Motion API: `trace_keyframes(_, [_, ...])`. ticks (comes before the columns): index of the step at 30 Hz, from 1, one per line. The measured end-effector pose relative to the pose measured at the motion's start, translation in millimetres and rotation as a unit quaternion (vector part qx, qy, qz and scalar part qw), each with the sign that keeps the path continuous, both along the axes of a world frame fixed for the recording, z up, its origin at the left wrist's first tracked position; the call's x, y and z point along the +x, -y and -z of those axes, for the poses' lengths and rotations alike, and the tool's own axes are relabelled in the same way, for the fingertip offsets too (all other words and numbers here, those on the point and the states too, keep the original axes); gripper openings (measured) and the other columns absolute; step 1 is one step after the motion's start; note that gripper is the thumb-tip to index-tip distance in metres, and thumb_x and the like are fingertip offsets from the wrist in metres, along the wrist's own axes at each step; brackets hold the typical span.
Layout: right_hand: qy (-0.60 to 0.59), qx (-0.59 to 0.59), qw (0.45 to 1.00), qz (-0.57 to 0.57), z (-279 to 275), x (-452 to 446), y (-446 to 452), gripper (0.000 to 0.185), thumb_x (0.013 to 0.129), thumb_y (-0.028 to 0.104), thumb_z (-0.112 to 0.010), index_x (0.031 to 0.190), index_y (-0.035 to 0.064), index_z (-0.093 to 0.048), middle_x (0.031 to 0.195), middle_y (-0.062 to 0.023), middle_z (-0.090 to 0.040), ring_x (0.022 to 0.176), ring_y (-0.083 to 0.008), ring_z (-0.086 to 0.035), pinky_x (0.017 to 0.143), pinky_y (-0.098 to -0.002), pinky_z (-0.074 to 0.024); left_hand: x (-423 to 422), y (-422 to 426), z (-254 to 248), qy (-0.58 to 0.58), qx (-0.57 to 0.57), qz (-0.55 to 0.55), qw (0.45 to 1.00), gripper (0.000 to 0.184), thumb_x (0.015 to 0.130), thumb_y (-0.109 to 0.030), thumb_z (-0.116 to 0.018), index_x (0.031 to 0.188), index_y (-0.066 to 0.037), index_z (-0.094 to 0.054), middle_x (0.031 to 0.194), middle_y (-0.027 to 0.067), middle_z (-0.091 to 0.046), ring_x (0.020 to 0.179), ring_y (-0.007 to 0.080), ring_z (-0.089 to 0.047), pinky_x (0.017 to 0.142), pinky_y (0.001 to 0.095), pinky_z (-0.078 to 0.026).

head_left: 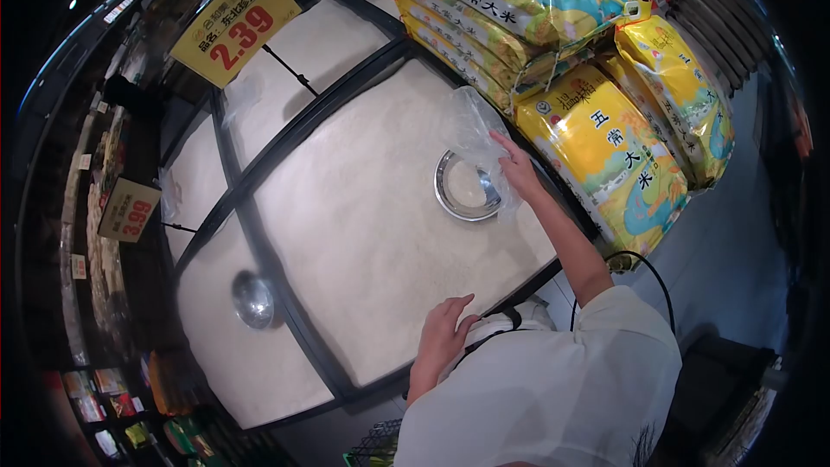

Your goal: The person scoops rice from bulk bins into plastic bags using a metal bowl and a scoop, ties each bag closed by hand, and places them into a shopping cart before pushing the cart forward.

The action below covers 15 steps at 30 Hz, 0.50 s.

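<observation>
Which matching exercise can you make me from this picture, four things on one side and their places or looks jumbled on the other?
Things
1. Clear plastic bag
2. Left hand
3. Sign reading 2.39
4. Yellow printed sacks

Places or looks
A. Several together, at the picture's upper right
B. Touching the right hand
C. Near the edge of the pale rice closest to the wearer, with no object visible in it
D. A single board with large red numerals, at the picture's upper left

Pairs: 1-B, 2-C, 3-D, 4-A.
</observation>
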State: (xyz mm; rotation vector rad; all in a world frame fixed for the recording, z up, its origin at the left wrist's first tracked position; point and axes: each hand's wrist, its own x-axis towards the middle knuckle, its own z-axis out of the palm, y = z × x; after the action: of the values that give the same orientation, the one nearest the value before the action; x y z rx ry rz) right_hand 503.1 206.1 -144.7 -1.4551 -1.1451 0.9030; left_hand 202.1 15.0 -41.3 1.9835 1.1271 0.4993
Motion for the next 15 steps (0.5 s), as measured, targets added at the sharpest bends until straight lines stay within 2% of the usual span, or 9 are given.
trace_keyframes(3, [0.242,0.014,0.970,0.022,54,45,-14,0.068,0.077,-0.007,-0.045,0.142,0.0133,-0.046,0.142,-0.0140,-0.049,0.115,-0.0266,-0.058,0.094,-0.0323,-0.0460,-2,-1,8,-0.006,0.007,0.000,1.000,0.035,0.086,-0.015,-0.068,0.118,-0.004,-0.061,0.104,0.0156,-0.064,0.095,0.0363,-0.060,0.082,0.0424,-0.048])
trace_keyframes(6, [0.300,-0.016,0.954,0.005,69,47,1,0.053,0.082,0.001,-0.048,0.135,0.0110,-0.050,0.128,-0.0206,-0.052,0.110,-0.0408,-0.056,0.094,-0.0448,-0.0461,-1,-1,10,-0.014,0.013,-0.003,1.000,0.034,0.086,-0.015,-0.068,0.118,-0.005,-0.061,0.104,0.0152,-0.064,0.094,0.0359,-0.060,0.081,0.0426,-0.048])
trace_keyframes(9, [0.330,-0.085,0.940,0.018,78,34,13,0.052,0.084,0.004,-0.052,0.135,0.0112,-0.046,0.122,-0.0194,-0.053,0.105,-0.0427,-0.057,0.090,-0.0483,-0.0474,4,0,10,-0.021,0.015,-0.002,1.000,0.034,0.085,-0.014,-0.068,0.117,-0.005,-0.061,0.104,0.0154,-0.064,0.093,0.0359,-0.060,0.080,0.0427,-0.048])
trace_keyframes(11, [0.340,-0.086,0.936,0.015,119,39,14,0.050,0.085,0.004,-0.052,0.134,0.0109,-0.046,0.122,-0.0195,-0.050,0.101,-0.0432,-0.058,0.087,-0.0496,-0.0483,6,1,10,-0.026,0.014,0.000,1.000,0.034,0.085,-0.014,-0.068,0.117,-0.005,-0.061,0.104,0.0156,-0.064,0.092,0.0361,-0.060,0.080,0.0428,-0.048])
trace_keyframes(13, [0.349,-0.108,0.931,0.010,125,39,18,0.046,0.086,0.005,-0.053,0.131,0.0100,-0.047,0.122,-0.0195,-0.048,0.099,-0.0432,-0.058,0.086,-0.0500,-0.0488,11,1,11,-0.025,0.012,0.002,1.000,0.034,0.085,-0.014,-0.068,0.118,-0.005,-0.060,0.104,0.0158,-0.064,0.092,0.0363,-0.060,0.079,0.0431,-0.048])
trace_keyframes(15, [0.358,-0.150,0.922,0.000,125,37,24,0.040,0.088,0.008,-0.053,0.127,0.0085,-0.049,0.122,-0.0194,-0.046,0.099,-0.0428,-0.058,0.087,-0.0495,-0.0490,13,1,7,-0.041,-0.022,0.000,0.999,0.035,0.086,-0.015,-0.067,0.119,-0.005,-0.060,0.107,0.0157,-0.064,0.097,0.0362,-0.060,0.084,0.0426,-0.048])
